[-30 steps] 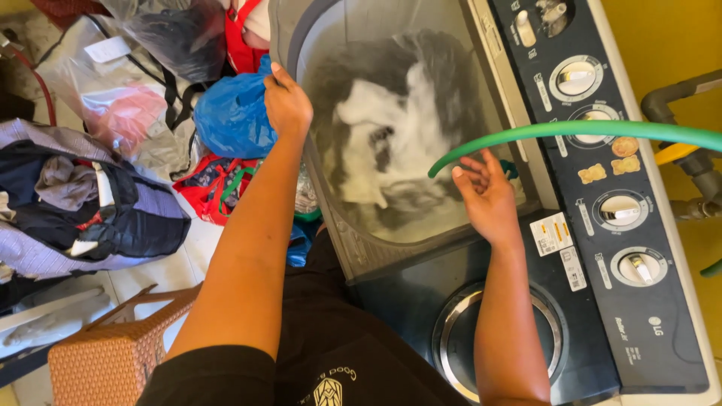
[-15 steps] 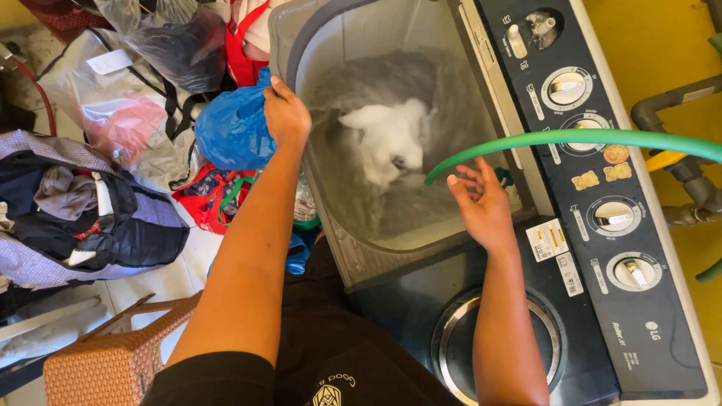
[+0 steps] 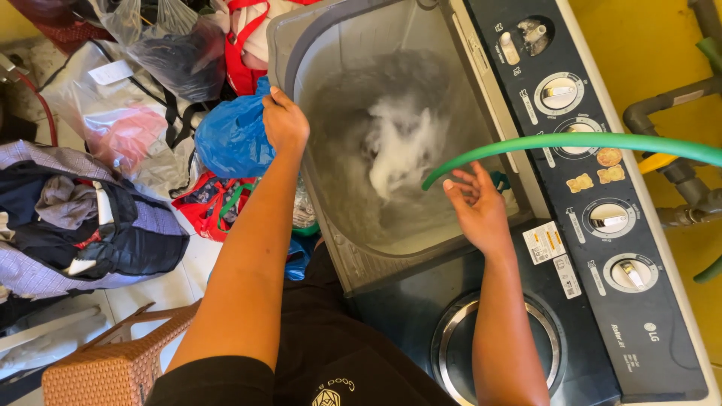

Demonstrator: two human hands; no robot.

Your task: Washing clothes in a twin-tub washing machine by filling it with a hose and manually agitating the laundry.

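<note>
A person stands at a twin-tub washing machine (image 3: 602, 353), the left hand (image 3: 284, 120) curled over the wash tub's (image 3: 316, 45) left rim, gripping the edge. The right hand (image 3: 475, 207) hovers open above the tub's near right corner, fingers spread and holding nothing, just below the end of a green hose (image 3: 541, 143) that arcs in over the control panel. Inside the tub, blurred laundry (image 3: 398, 150) churns in water. The hose looks light, smooth and springy, likely slick when wet; it seems best taken just behind its open end. Bags of clothes lie left of the machine.
</note>
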